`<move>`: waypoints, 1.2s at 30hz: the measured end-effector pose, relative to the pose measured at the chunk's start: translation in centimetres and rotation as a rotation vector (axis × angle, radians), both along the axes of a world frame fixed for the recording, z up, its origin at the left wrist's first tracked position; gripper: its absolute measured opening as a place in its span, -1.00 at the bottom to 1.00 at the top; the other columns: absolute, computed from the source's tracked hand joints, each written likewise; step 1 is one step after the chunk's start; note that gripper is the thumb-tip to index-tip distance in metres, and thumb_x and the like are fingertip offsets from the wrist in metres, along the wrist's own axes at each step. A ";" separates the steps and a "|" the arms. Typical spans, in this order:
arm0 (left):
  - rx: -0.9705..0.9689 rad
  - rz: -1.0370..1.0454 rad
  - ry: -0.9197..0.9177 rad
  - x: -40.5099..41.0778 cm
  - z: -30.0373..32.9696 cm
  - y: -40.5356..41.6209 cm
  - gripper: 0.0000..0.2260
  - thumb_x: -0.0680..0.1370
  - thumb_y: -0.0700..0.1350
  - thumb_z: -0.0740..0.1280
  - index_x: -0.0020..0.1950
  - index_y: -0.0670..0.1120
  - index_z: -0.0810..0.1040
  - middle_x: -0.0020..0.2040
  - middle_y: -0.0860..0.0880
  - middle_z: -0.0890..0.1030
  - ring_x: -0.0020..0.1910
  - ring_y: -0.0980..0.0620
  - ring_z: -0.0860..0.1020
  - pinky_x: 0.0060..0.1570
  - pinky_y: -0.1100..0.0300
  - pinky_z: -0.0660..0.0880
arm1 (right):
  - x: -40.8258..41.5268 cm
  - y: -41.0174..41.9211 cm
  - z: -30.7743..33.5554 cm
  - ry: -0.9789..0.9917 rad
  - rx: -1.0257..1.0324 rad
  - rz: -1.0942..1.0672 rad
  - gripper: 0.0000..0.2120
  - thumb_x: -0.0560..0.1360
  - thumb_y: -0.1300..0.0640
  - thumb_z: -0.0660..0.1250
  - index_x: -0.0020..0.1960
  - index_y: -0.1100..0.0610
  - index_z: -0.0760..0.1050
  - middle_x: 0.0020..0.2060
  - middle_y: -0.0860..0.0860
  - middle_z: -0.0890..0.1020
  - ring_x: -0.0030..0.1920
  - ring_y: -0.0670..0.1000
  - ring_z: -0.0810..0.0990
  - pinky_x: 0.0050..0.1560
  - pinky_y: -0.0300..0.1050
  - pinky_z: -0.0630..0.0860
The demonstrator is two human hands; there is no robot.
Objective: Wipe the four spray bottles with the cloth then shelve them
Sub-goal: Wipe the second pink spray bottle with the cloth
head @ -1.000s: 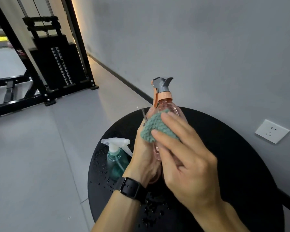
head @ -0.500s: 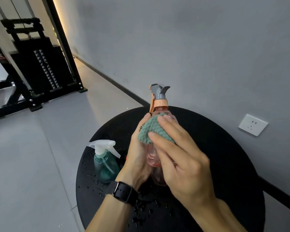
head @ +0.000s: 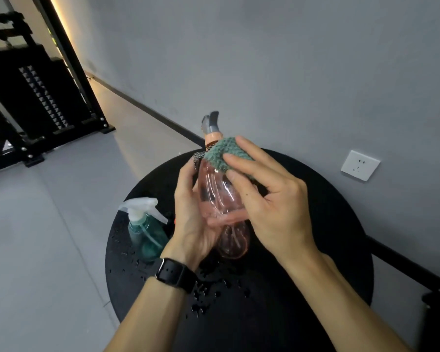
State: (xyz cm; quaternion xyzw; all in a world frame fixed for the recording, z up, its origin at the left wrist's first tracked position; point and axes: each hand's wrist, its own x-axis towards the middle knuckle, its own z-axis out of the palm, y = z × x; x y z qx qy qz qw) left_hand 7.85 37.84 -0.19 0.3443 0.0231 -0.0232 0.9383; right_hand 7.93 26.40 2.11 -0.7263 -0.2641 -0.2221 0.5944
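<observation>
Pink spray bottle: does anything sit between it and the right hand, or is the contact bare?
The green cloth lies between the right hand and the pink spray bottle near its neck; the fingers press the cloth against it. The left hand grips the bottle body directly, with nothing between.

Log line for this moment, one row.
step: wiping | left hand: holds pink bottle | right hand: presses cloth near neck | teal bottle: on table
</observation>
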 end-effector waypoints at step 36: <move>-0.280 -0.225 0.042 -6.3 -1.1 -1.2 -0.31 0.46 0.16 0.40 0.42 -0.25 0.40 0.27 -0.25 0.56 0.20 -0.17 0.60 0.22 -0.14 0.55 | -8.0 -3.8 -1.5 0.234 0.185 0.071 -0.72 0.49 0.36 0.37 0.14 0.09 0.61 0.25 -0.14 0.57 0.25 -0.19 0.54 0.15 -0.33 0.51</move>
